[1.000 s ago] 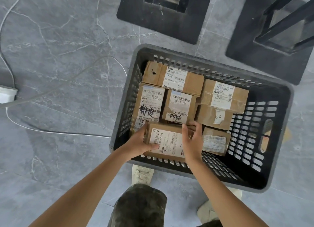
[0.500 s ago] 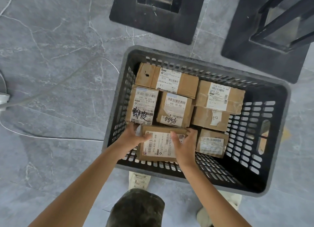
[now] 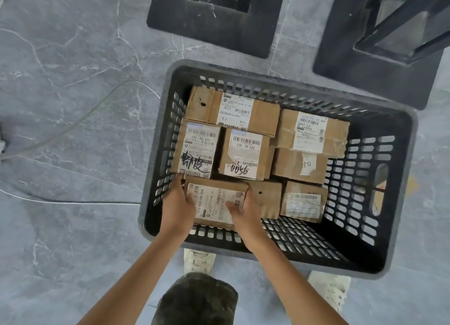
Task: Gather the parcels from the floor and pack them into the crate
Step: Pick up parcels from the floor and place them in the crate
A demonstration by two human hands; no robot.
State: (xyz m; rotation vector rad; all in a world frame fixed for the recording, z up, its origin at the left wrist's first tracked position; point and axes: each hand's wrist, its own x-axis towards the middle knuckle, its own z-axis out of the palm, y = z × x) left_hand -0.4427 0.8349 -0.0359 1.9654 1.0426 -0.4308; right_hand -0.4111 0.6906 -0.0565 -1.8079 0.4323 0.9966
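Fingers [image 3: 189,198] of the left hand [image 3: 176,210] and right hand [image 3: 243,214] curl round both ends of a labelled parcel [image 3: 214,203], low in the lower-left corner of the crate [image 3: 155,154]. It looks like stiff cardboard, probably light, so gripping the ends suits it. Beyond, more parcels [image 3: 246,151] fill the upper left.

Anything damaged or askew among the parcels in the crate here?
Only minor wear. The back-left parcel has a small dark hole on top, and the plain parcel beside the held parcel has a similar one. The back-right parcel looks crumpled, its tape wrinkled. Nothing spilled.
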